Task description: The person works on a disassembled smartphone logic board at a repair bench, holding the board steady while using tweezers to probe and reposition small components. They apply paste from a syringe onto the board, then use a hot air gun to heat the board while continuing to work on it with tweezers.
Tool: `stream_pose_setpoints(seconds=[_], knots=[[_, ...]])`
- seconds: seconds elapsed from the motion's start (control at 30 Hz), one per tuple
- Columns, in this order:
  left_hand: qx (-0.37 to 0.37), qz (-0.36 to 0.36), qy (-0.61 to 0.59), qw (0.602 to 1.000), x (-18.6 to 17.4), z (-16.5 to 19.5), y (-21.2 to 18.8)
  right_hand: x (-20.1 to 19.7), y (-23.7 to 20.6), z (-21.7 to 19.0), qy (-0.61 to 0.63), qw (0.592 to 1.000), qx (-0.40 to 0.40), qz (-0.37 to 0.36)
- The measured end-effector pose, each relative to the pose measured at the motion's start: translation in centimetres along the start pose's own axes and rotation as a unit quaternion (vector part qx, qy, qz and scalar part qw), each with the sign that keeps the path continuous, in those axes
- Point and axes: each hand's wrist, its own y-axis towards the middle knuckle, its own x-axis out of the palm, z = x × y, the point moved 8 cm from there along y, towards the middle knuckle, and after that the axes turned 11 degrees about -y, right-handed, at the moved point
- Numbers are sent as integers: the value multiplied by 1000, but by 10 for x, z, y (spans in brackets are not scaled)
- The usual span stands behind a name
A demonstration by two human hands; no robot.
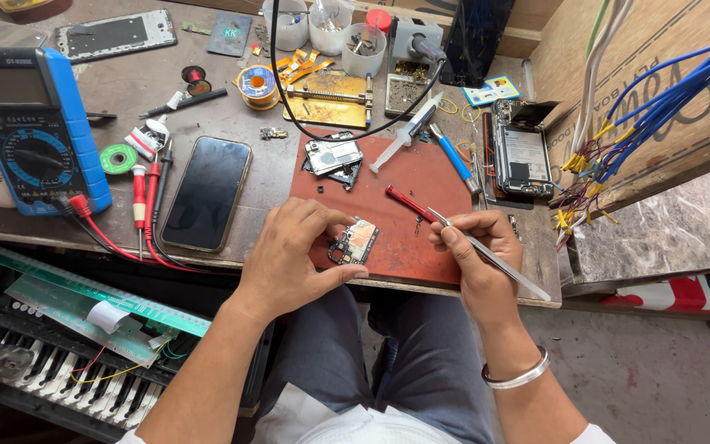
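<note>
My left hand (293,255) pinches a small phone circuit board (355,242) at the near edge of a red-brown work mat (421,177). My right hand (478,251) grips metal tweezers (499,261), their long end pointing down to the right. A red-handled screwdriver (408,204) lies on the mat just beyond my right fingers. More board parts (333,156) rest at the mat's far left corner, beside a syringe (404,131).
A black phone (207,191) lies left of the mat. A blue multimeter (30,123) with red and black probes (148,201) stands far left. An opened phone (523,156), a solder spool (256,86), plastic cups (330,29) and blue wire bundles (651,115) are also in view.
</note>
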Motion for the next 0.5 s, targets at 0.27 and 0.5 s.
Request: stream_pose_setpoints(seconds=[0.27,0.5], knots=[[-9,86,-102,991,-11,-12,-5,1,1,-2,-12,1000,-3,-11],[-55,143,-154,976,-12,-39,-16,1,0,-1,-20,1000,-8,-13]])
